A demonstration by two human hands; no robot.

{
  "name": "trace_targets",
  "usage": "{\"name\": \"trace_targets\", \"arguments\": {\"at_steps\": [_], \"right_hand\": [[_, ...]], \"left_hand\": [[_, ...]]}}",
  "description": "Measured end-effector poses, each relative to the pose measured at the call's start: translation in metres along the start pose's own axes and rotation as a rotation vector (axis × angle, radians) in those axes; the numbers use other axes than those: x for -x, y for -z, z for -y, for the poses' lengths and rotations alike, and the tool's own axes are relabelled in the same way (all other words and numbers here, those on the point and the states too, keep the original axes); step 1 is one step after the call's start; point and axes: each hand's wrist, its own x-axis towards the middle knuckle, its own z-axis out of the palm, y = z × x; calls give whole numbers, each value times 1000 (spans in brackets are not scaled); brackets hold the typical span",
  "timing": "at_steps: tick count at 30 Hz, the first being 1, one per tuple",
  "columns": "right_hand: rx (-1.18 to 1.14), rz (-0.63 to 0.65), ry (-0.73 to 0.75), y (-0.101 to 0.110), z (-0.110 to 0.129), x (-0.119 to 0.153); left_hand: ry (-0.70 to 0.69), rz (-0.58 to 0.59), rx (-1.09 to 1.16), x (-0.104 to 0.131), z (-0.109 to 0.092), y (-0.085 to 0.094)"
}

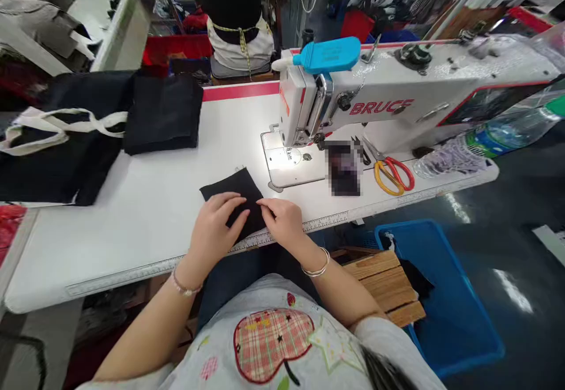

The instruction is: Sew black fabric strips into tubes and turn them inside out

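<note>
A small piece of black fabric [241, 185] lies on the white sewing table near its front edge. My left hand [217, 225] rests over the fabric's left part, fingers spread and lying on it. My right hand [283, 220] pinches the right edge of the same piece between thumb and forefinger. Just beyond and to the right is the sewing machine's metal needle plate [286, 166], lit by the lamp. The white sewing machine [304, 99] stands over it, marked BRUCE.
Folded black fabric [163, 113] and white straps [66, 124] lie at the left. Scissors [392, 175], a phone-like dark object [344, 169] and a plastic bottle [507, 134] are at the right. A blue bin [459, 319] stands on the floor. Another person [229, 13] sits ahead.
</note>
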Motion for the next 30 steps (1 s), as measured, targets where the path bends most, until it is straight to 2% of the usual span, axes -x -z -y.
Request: {"name": "trace_targets", "arguments": {"at_steps": [4, 7, 14, 20, 26, 30], "right_hand": [[7, -13, -13, -1, -3, 1], [-4, -30, -11, -2, -4, 1], [-5, -11, 36, 0, -6, 4], [64, -6, 156, 0, -9, 12], [97, -78, 199, 0, -9, 18], [98, -72, 242, 2, -11, 19]], "left_hand": [[-59, 14, -18, 20, -7, -7], [-153, 2, -76, 25, -7, -12], [-319, 6, -105, 21, -8, -13], [-366, -17, -153, 18, -7, -10], [-446, -16, -199, 14, -3, -9], [-436, -28, -142, 11, -4, -5]]}}
